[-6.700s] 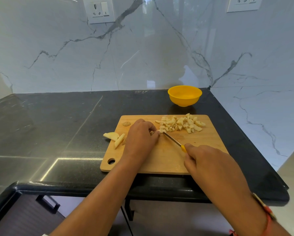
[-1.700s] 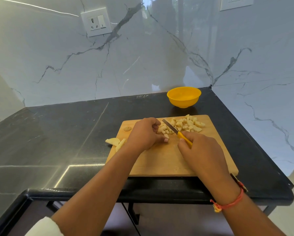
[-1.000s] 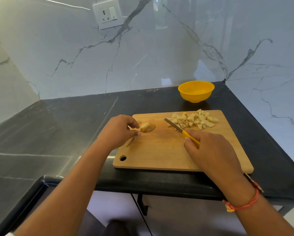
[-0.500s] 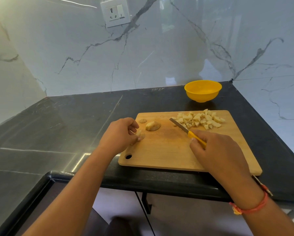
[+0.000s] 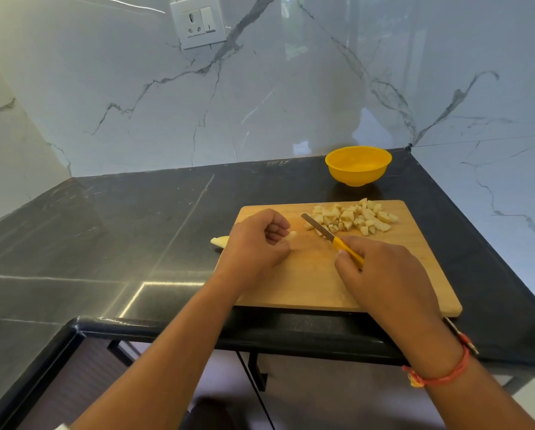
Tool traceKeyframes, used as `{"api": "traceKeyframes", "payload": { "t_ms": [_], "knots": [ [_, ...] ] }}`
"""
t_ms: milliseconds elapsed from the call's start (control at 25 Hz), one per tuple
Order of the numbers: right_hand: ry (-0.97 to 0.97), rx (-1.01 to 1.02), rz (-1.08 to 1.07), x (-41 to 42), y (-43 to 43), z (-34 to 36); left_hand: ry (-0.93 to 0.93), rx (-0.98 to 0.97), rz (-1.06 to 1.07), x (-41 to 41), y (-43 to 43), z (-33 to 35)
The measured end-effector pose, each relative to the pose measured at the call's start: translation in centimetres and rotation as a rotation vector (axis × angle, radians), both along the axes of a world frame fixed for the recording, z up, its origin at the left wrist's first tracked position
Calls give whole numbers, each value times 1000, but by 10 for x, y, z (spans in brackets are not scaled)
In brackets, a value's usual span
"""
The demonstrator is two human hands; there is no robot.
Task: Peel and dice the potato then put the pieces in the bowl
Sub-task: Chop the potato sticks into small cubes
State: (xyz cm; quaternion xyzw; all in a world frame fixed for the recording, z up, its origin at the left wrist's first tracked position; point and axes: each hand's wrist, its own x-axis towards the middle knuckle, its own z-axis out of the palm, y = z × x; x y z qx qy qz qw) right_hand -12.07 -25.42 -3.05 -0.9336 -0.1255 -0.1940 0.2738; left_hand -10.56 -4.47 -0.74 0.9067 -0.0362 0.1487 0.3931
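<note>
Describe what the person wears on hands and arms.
The left hand and right hand are bare, no gloves or visible rings. The right wrist carries an orange-red thread bracelet with a yellowish knot; a second band partly shows beside it. The left forearm is bare up to a white sleeve.

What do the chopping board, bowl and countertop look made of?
Chopping board: likely wood or bamboo, matte; tan with faint grain. Bowl: probably plastic, smooth uniform yellow with soft sheen. Countertop: polished black stone, perhaps granite; glossy reflections, pale veins.
</note>
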Motion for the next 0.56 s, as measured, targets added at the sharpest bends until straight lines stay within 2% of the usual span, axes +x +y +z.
{"api": "traceKeyframes", "payload": {
  "t_ms": [160,560],
  "knots": [
    [-6,-15,-13,0,0,-1,-2,50,-9,14,-24,-7],
    [-10,-16,-9,1,1,-2,61,174,43,19,-16,-5]
  ]
}}
